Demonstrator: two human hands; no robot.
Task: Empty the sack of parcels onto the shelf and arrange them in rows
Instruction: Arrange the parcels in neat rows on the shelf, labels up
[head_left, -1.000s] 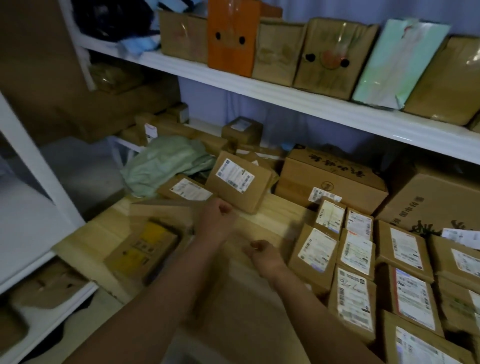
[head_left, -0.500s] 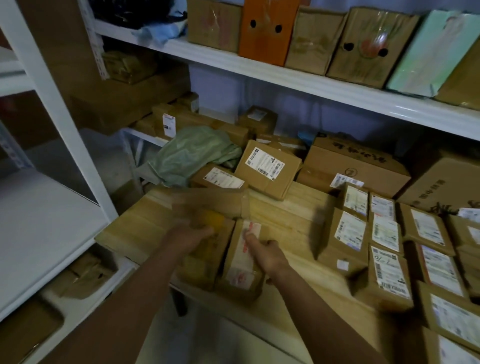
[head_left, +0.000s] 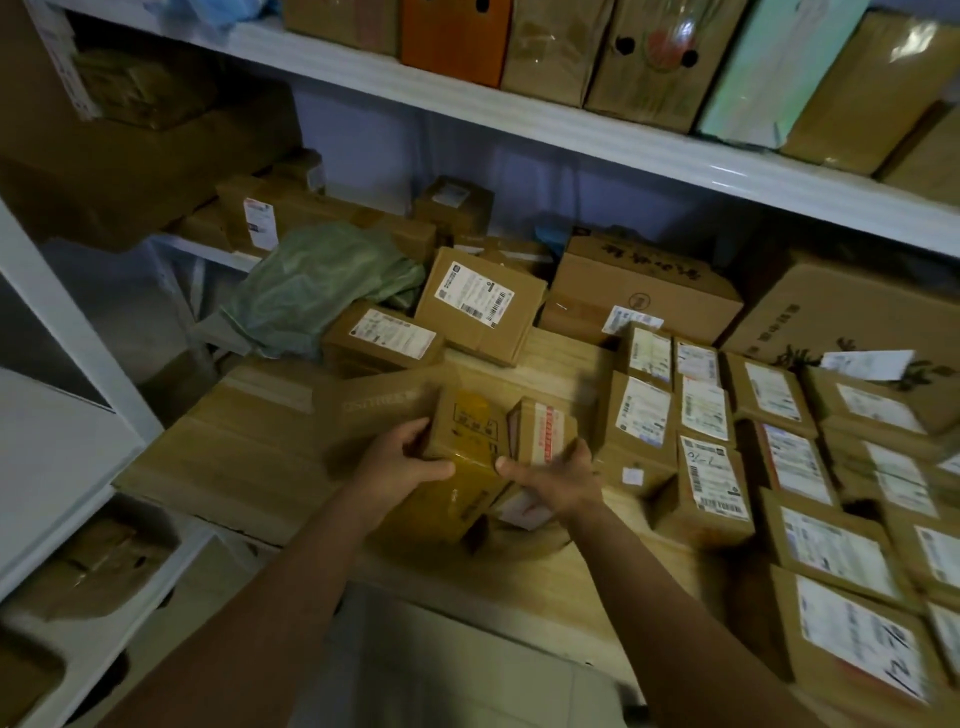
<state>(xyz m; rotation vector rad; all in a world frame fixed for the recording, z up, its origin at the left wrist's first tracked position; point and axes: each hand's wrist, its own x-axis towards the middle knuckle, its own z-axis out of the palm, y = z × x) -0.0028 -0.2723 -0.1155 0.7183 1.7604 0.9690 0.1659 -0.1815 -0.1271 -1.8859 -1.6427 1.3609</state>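
Note:
My left hand (head_left: 399, 466) grips the left side of a brown parcel with a yellow label (head_left: 467, 431) near the front of the wooden shelf (head_left: 249, 457). Right beside it, my right hand (head_left: 556, 475) holds a smaller parcel with a red-striped label (head_left: 545, 428). The two parcels touch each other. Rows of labelled cardboard parcels (head_left: 701, 415) fill the shelf to the right. The crumpled green sack (head_left: 317, 291) lies at the back left, with two labelled boxes (head_left: 480, 301) leaning next to it.
A flat long carton (head_left: 374, 400) lies behind the held parcels. Large boxes (head_left: 644, 296) stand at the back. An upper white shelf (head_left: 571, 130) carries upright packages. A white shelf post (head_left: 67, 332) stands left, with low shelves holding more parcels (head_left: 104, 561).
Both hands came from the shelf's middle to its front edge, took hold of the two parcels and brought them right, toward the rows. The camera shifted left and closer.

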